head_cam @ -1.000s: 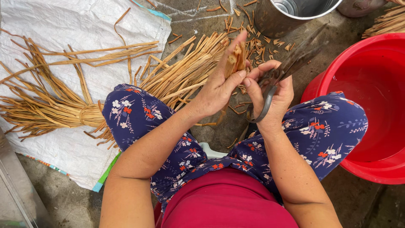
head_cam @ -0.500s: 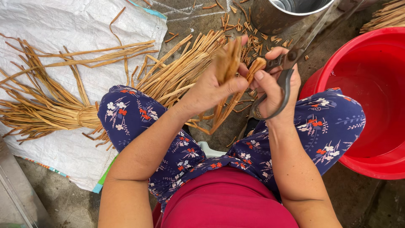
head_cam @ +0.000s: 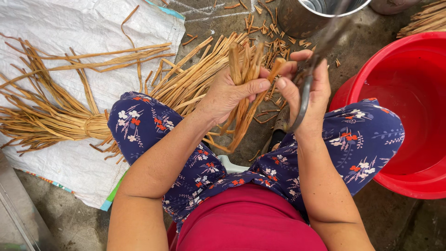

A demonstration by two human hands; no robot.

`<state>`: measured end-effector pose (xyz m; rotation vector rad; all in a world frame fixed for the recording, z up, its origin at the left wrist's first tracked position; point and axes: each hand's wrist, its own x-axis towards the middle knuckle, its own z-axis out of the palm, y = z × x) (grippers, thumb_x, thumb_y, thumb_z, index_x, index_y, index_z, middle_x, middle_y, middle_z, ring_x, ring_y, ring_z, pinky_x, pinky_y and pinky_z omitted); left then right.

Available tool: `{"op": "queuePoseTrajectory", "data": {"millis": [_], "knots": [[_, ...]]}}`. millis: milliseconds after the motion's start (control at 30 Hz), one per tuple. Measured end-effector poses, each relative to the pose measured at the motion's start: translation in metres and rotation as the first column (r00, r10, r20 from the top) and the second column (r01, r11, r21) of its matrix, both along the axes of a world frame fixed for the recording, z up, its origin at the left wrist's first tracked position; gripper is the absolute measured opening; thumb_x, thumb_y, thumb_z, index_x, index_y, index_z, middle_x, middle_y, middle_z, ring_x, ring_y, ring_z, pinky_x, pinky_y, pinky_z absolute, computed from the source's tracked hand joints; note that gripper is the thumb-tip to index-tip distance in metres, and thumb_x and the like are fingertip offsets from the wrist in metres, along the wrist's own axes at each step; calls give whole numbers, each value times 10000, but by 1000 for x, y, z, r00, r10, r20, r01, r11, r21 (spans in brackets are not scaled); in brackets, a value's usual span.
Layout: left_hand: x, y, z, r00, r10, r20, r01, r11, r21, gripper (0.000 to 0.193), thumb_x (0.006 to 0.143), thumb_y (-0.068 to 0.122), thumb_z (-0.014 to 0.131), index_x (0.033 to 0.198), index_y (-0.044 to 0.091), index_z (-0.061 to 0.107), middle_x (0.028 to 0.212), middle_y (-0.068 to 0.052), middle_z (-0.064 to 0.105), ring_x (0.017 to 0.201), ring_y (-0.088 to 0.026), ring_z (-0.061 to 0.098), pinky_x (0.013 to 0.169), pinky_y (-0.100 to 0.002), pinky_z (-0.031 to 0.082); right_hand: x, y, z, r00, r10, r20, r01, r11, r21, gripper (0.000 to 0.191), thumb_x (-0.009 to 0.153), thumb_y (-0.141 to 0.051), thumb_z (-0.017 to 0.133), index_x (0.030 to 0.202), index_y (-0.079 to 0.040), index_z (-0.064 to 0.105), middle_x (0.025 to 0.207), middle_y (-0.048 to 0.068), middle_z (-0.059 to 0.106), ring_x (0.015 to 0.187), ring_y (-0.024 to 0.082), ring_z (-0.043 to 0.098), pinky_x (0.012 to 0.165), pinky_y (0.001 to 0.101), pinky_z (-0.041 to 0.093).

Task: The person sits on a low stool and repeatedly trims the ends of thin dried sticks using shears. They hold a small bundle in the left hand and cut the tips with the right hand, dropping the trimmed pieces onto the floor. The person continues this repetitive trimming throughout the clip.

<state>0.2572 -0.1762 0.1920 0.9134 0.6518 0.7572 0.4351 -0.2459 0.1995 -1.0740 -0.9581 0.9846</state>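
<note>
Head view, left hand: we see the left hand [head_cam: 227, 95] curled tight round a small bunch of dried stalks [head_cam: 244, 74], thumb pressed across them; the cut ends stand above the fist and the long ends trail down below it.
Head view, right hand: the right hand [head_cam: 309, 88] is closed on the looped handle of a pair of dark metal scissors [head_cam: 309, 79]; thumb and forefinger also pinch the tip of one stalk [head_cam: 277, 65] that leans over from the bunch.
Scissor blades: they point up and away from the right hand, blurred; we cannot tell how far apart they are.
Hands to each other: almost touching, the stalk bridging them.
Left of the left hand: a loose heap of the same stalks [head_cam: 186, 79], and further left a tied sheaf [head_cam: 51, 121], both on a white woven sack [head_cam: 55, 28].
Above the hands: short cut-off bits [head_cam: 274, 44] scattered on the concrete, and a metal pot [head_cam: 316, 14] beyond them.
Right of the right hand: a red plastic basin [head_cam: 409, 107], near the knee.
Below the hands: floral navy trousers [head_cam: 153, 125] over both knees.
</note>
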Motion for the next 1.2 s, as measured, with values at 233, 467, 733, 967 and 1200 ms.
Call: {"op": "queuePoseTrajectory", "data": {"millis": [233, 467, 733, 967, 1200], "knots": [[-3, 9, -4, 966, 222, 131, -222, 975, -16, 228, 934, 105, 801, 1121, 20, 701, 921, -21, 695, 765, -95, 624, 681, -238, 526, -14, -5, -2, 877, 90, 473, -55, 995, -88, 728, 880, -377, 890, 1412, -66, 502, 1180, 35, 651, 1068, 128, 620, 955, 276, 532], [1, 5, -7, 965, 229, 129, -224, 973, -48, 209, 924, 100, 796, 1095, 13, 712, 897, -13, 695, 727, -73, 611, 642, -204, 515, -24, -4, 5, 810, 80, 581, -10, 992, -122, 693, 832, -393, 895, 1351, -70, 570, 1057, 26, 643, 917, 103, 631, 775, 257, 524], [2, 4, -9, 962, 252, 107, -247, 967, -62, 216, 918, 110, 801, 1082, 14, 698, 874, -15, 684, 709, -81, 612, 623, -212, 519, -30, -5, 4, 868, 49, 494, 29, 988, -149, 565, 828, -243, 921, 1285, -29, 666, 810, -69, 586, 718, 14, 526, 615, 171, 450], [4, 3, -9, 969, 224, 100, -217, 973, -74, 227, 926, 121, 801, 1095, 19, 689, 906, -32, 676, 743, -103, 627, 671, -243, 536, -27, -4, -5, 925, 65, 375, 12, 980, -200, 459, 862, -208, 903, 1241, -33, 711, 817, -67, 642, 704, 3, 520, 594, 168, 430], [4, 4, -9, 982, 154, 111, -157, 987, 25, 297, 1018, 209, 628, 1249, 39, 553, 1113, -49, 734, 1053, -142, 707, 963, -321, 575, -23, -4, -3, 987, -102, 124, 105, 994, -19, 340, 977, -72, 808, 1245, -47, 601, 897, -3, 642, 725, 46, 581, 631, 179, 467]]}}
